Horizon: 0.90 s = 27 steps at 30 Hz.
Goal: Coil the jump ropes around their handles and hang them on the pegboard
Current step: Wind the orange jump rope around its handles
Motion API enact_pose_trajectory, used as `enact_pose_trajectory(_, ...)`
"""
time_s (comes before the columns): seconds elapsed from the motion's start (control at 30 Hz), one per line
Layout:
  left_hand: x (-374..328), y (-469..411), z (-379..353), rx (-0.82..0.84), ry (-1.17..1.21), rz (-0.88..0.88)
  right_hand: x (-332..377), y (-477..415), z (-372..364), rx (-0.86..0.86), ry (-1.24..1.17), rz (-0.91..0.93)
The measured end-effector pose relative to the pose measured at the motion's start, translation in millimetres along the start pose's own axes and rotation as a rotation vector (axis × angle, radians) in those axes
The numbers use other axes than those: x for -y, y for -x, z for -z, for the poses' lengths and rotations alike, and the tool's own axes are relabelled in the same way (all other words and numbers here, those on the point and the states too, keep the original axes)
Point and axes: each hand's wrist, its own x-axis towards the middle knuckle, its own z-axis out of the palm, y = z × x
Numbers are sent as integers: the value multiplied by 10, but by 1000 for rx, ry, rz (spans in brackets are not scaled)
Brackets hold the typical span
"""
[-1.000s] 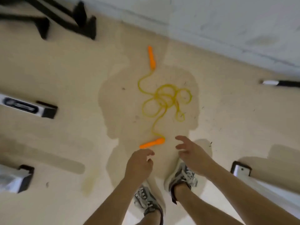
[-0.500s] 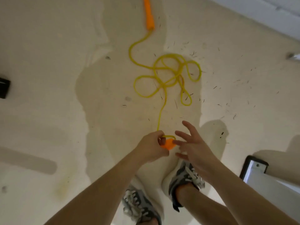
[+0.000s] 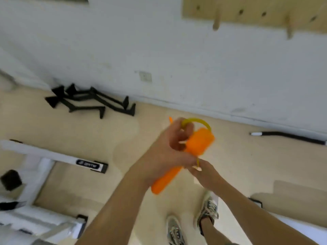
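Right now the pegboard (image 3: 247,9) sits at the upper right of the frame on the wall (image 3: 159,50), well apart from the hands and up-right of them; two pegs (image 3: 216,23) stick out from it. Floor (image 3: 123,135) fills the middle band. Centre frame, the orange handle (image 3: 178,160) runs on a diagonal, low end toward lower left, fat end toward upper right, blurred. Left hand (image 3: 169,152) is curled tight around its middle, forearm coming up from the bottom edge. Yellow rope (image 3: 196,121) arcs over the left knuckles to the handle's top end. Right hand (image 3: 205,174) is just below-right, fingers pinching a short bit of rope beside the handle. My read: winding comes next, and the right hand is nearer the loose rope. Second handle's tip (image 3: 170,119) only peeks out above the left hand.
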Motion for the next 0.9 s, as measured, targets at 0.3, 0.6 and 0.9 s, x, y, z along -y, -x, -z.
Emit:
enact_pose_trajectory(0.3, -583, 744, -45, -731, -832, 63, 1295, 1701, 771, -96, -625, 289)
enact_pose_trajectory(0.6, 271, 1918, -1316, -235, -575, 349, 1906, 2612, 1074, -91, -1148, 395)
enact_pose_trajectory(0.9, -934, 2632, -1720, -561, -1119, -327, 957, 3060, 1344, -516, -339, 79)
